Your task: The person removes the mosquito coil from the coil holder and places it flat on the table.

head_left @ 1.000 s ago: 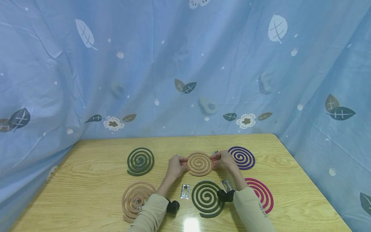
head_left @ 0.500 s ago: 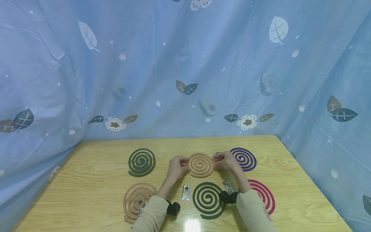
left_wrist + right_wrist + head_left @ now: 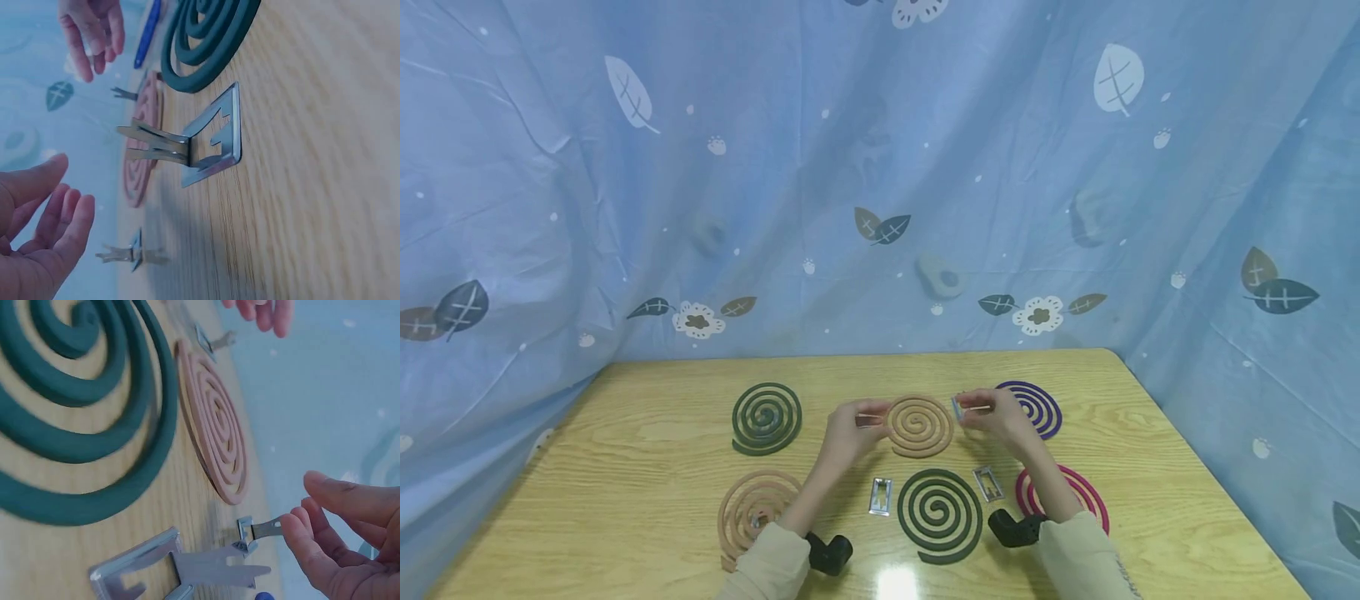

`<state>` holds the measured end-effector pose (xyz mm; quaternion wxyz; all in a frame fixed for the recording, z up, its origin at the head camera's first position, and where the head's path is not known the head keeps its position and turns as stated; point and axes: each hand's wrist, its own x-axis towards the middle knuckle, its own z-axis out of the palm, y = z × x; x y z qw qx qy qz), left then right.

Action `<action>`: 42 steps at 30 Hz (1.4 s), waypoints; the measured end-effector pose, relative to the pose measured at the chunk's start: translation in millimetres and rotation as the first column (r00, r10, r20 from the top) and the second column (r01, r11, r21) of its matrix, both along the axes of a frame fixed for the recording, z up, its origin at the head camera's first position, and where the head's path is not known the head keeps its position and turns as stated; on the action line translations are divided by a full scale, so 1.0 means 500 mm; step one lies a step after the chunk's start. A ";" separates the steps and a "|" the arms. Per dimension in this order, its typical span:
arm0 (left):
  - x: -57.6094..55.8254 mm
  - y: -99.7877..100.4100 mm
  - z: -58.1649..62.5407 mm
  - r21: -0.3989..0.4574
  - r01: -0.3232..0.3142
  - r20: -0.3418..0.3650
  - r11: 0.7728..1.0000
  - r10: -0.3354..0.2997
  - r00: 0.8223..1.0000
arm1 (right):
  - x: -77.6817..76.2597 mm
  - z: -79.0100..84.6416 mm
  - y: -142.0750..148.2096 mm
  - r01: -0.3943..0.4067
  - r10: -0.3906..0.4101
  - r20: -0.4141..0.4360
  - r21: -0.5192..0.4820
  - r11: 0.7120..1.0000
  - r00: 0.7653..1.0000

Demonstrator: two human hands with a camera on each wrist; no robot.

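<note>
A tan mosquito coil (image 3: pixel 915 423) lies flat at the middle back of the table, between the two hands. My left hand (image 3: pixel 848 429) is just off its left side, fingers loosely bent and holding nothing. To its right, my right hand (image 3: pixel 998 419) is apart from the coil, thumb and fingers spread with a gap between them. A small metal coil stand (image 3: pixel 957 407) sits by the right fingertips. In the right wrist view, the coil (image 3: pixel 219 419) rests near a green coil (image 3: pixel 69 512) and an upright-pronged metal stand (image 3: pixel 212 565).
Nearer the front are a dark green coil (image 3: pixel 937 506) and two metal stands, left (image 3: pixel 881 497) and right (image 3: pixel 988 483). Another green coil (image 3: pixel 765 417), a purple coil (image 3: pixel 1051 411), a red coil (image 3: pixel 1093 500) and a second tan coil (image 3: pixel 726 517), partly under the left arm, surround them.
Both hands have let go of the tan coil's edges and moved outward, left hand to the left, right hand to the right. The coil stays where it was.
</note>
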<state>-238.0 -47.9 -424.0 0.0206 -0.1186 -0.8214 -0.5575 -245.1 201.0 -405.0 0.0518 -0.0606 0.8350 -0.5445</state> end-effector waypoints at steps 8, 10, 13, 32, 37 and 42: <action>0.052 -0.062 0.029 -0.022 0.009 -0.029 1.000 -0.009 1.000 | 0.046 0.016 -0.011 0.027 -0.027 -0.007 0.004 1.000 1.000; 0.068 -0.081 0.036 -0.015 -0.007 -0.024 1.000 0.007 1.000 | 0.060 0.019 -0.016 0.033 -0.033 -0.011 -0.012 0.999 0.999; 0.093 -0.110 0.045 -0.004 -0.044 -0.004 0.999 0.044 0.999 | 0.081 0.018 -0.027 0.032 -0.034 -0.024 -0.068 0.997 0.999; 0.210 -0.325 0.021 -0.044 -0.166 0.036 0.985 0.168 0.985 | 0.193 -0.027 -0.187 -0.315 0.302 -0.089 -0.252 0.915 0.949; 0.218 -0.347 0.006 -0.059 -0.169 0.037 0.984 0.171 0.985 | 0.198 -0.041 -0.247 -0.369 0.380 -0.024 -0.301 0.879 0.925; 0.221 -0.353 -0.005 -0.108 -0.154 0.080 0.982 0.163 0.983 | 0.201 -0.062 -0.291 -0.391 0.405 0.018 -0.228 0.892 0.914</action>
